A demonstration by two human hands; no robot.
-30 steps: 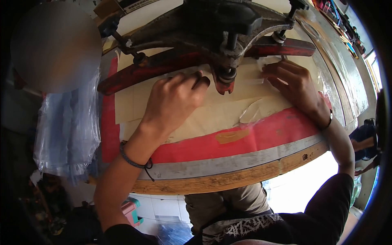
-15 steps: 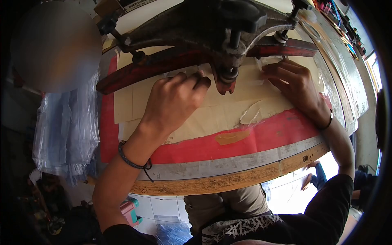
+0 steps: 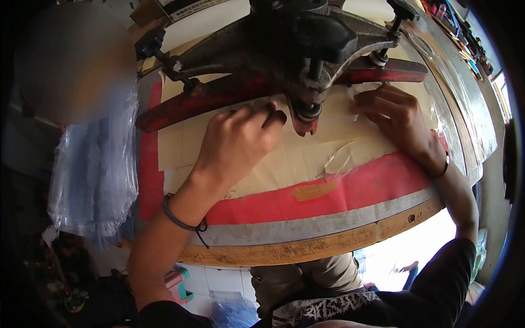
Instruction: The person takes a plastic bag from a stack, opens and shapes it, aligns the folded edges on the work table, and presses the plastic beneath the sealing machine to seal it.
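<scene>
A dark press [image 3: 306, 38] with a long red bar [image 3: 219, 101] stands over a tan paper sheet [image 3: 229, 147]. My left hand [image 3: 240, 134] is curled just in front of the bar, left of its centre bracket [image 3: 305, 121]. Its fingertips are pinched together, and whatever lies between them is too small to make out. On the bracket's other side, my right hand [image 3: 396, 112] pinches the edge of a thin clear plastic piece [image 3: 354, 111]. Much of that plastic hardly shows against the paper. A torn paper scrap [image 3: 339, 159] lies nearer to me.
Red sheeting [image 3: 251, 210] runs under the paper, up to the table's worn wooden edge [image 3: 306, 244]. Clear plastic sheets [image 3: 95, 175] hang in a stack at left. More clear plastic [image 3: 470, 98] lies at right. Black knobs [image 3: 150, 44] stick up from the press.
The whole view has shifted slightly, so the press and table appear a little lower and further right. Both hands keep nearly the same pose at the bar. A person's leg at lower right has moved.
</scene>
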